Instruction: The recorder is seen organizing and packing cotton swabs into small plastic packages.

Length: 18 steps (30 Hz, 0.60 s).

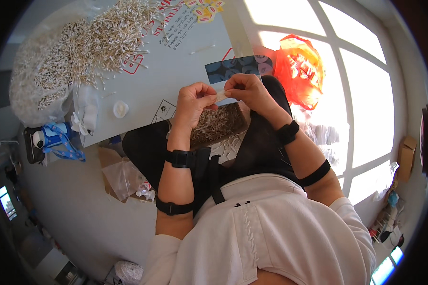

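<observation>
A small white strip (pixel 221 96) is pinched at its ends, lying crosswise between the closed left hand (pixel 193 102) and right hand (pixel 248 91), above the brown tray (pixel 218 124).

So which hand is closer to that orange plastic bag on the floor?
The right hand. It sits just left of the orange plastic bag in the picture, with only a short gap between them. The left hand is farther away, on the other side of the right hand.

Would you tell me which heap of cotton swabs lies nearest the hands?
The brown tray of swabs on the lap, directly beneath both hands; the big heap lies farther off on the white sheet.
</observation>
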Motion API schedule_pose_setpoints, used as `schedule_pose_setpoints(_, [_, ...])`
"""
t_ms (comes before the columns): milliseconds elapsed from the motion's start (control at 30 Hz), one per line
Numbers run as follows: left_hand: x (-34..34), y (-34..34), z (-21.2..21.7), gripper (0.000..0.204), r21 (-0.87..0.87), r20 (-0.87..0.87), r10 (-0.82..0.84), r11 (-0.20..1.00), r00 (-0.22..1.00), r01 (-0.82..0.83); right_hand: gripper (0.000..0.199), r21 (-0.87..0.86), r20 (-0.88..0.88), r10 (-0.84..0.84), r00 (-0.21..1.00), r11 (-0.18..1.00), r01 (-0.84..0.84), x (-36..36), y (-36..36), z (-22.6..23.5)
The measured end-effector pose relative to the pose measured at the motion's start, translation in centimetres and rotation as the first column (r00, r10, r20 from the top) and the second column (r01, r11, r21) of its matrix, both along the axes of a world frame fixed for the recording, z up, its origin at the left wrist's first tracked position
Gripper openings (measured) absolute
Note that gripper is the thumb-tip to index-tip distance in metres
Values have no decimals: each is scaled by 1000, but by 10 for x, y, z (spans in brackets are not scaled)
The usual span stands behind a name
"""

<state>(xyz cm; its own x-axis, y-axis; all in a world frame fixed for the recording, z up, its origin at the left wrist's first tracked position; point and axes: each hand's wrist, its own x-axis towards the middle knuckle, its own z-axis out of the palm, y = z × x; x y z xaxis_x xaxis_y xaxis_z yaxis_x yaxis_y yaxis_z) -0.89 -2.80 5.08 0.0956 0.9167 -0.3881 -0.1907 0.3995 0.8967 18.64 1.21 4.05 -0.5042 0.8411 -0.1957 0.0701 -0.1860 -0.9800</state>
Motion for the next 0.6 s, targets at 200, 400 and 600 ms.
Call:
schedule_pose_setpoints(200, [0, 2, -4, 3, 106, -111, -28, 994, 993, 39, 8, 84, -11, -105, 994, 991, 105, -4, 0, -9])
schedule_pose_setpoints(400, [-3, 2, -1, 9, 107, -166, 0, 994, 986, 18, 10, 194, 59, -139, 989, 973, 125, -8, 1, -8])
schedule_pose_setpoints(600, [3, -7, -13, 35, 322, -339, 54, 945, 939, 62, 11, 209, 73, -163, 984, 967, 145, -11, 3, -8])
